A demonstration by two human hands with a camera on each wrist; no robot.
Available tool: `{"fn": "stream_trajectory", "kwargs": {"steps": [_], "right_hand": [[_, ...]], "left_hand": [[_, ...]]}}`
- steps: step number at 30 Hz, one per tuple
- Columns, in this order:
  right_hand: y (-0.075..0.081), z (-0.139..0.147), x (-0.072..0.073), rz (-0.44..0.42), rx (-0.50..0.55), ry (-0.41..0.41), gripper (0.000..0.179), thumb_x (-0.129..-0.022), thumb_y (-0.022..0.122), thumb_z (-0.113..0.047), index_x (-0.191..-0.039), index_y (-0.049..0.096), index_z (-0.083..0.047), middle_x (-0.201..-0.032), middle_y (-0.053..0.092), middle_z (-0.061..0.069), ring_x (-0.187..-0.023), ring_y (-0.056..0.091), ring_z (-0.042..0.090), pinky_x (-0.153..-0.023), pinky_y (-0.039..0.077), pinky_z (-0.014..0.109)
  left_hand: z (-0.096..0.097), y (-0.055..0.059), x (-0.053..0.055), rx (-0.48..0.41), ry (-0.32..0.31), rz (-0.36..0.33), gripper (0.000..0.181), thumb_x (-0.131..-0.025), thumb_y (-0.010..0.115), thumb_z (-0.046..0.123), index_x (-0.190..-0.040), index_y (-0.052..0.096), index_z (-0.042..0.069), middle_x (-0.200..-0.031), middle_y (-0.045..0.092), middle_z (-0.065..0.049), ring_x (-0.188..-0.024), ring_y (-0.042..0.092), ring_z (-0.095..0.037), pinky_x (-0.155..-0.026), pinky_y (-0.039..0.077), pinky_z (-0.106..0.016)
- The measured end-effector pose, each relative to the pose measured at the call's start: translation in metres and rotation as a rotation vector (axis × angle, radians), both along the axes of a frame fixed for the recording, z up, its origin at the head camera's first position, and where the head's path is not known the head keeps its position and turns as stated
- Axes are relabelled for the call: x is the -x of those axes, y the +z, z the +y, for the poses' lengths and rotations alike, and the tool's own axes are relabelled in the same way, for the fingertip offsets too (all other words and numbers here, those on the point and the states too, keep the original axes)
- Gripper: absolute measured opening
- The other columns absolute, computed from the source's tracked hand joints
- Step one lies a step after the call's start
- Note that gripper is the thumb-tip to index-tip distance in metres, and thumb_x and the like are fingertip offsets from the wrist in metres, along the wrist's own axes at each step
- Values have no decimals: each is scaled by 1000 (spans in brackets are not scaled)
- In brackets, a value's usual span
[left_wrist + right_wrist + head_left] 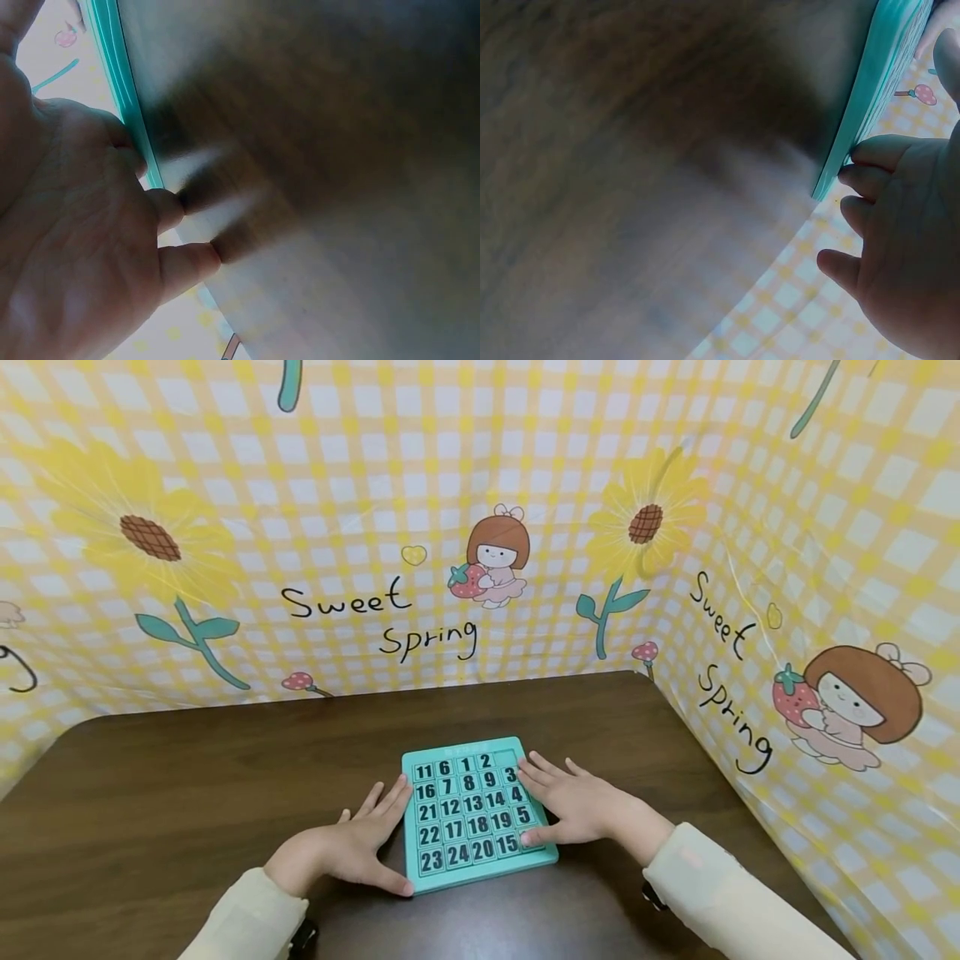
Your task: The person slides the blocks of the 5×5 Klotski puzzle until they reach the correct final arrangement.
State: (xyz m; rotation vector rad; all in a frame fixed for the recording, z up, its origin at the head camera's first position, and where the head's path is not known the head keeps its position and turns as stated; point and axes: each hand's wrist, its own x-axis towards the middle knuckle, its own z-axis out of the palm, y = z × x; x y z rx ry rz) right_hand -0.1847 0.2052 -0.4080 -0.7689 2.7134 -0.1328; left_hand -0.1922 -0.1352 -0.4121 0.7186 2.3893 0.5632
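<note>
A turquoise number slide puzzle [480,872] lies flat on the table, its black-numbered tiles in rows and a gap at the top right corner. My left hand [345,852] rests along its left side, fingertips at the edge and thumb at the near left corner. On the opposite side, the straight fingers of my right hand [573,802] touch the right rim. The right thumb lies over the bottom right tile and hides part of it. Both wrist views show the side wall of the puzzle [124,82] close by the fingers, which are spread rather than curled.
The dark wooden table [187,793] carries the puzzle near its front. A yellow checked cloth [337,527] with flowers and cartoon girls hangs behind the table and along its right side. Pale sleeves [247,914] and dark wrist straps cover the forearms.
</note>
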Motion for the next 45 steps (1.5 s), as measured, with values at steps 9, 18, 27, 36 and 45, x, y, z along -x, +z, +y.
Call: {"fn": "stream_trajectory", "kwargs": {"steps": [9,18,27,36,45], "right_hand": [[-3,-1,6,6,-17,-19,97,-91,48,-72,-160,16,-12,-169,9,3,-157,1,22,-121,14,60],[-3,-5,18,-12,6,-42,96,-91,50,-70,-160,17,-11,-169,8,3,-157,0,24,-121,11,62],[-5,-6,20,-11,18,-51,97,-92,50,-69,-160,16,-10,-169,7,4,-157,0,25,-122,12,60],[1,1,-4,-12,62,-62,94,-93,50,-68,-159,20,-8,-168,12,6,-157,4,26,-121,15,60],[6,3,-33,-67,122,-83,94,-92,51,-68,-158,24,-7,-168,16,7,-156,7,28,-120,17,61]], "left_hand": [[1,-1,0,3,3,-3,130,-75,78,61,-160,-7,13,-167,-17,-7,-153,-15,-41,-107,1,-80],[2,-1,-1,2,-1,-2,129,-75,78,61,-160,-6,12,-167,-17,-8,-152,-16,-41,-107,2,-81],[3,-3,-4,-4,-8,6,129,-76,79,59,-160,-6,11,-167,-16,-9,-152,-14,-43,-105,3,-82],[3,-3,-3,-8,12,5,128,-76,77,62,-160,-6,12,-168,-16,-7,-153,-14,-41,-106,2,-81],[3,-3,-2,-2,15,21,129,-76,77,62,-161,-6,12,-168,-15,-8,-153,-14,-42,-105,2,-82]]}}
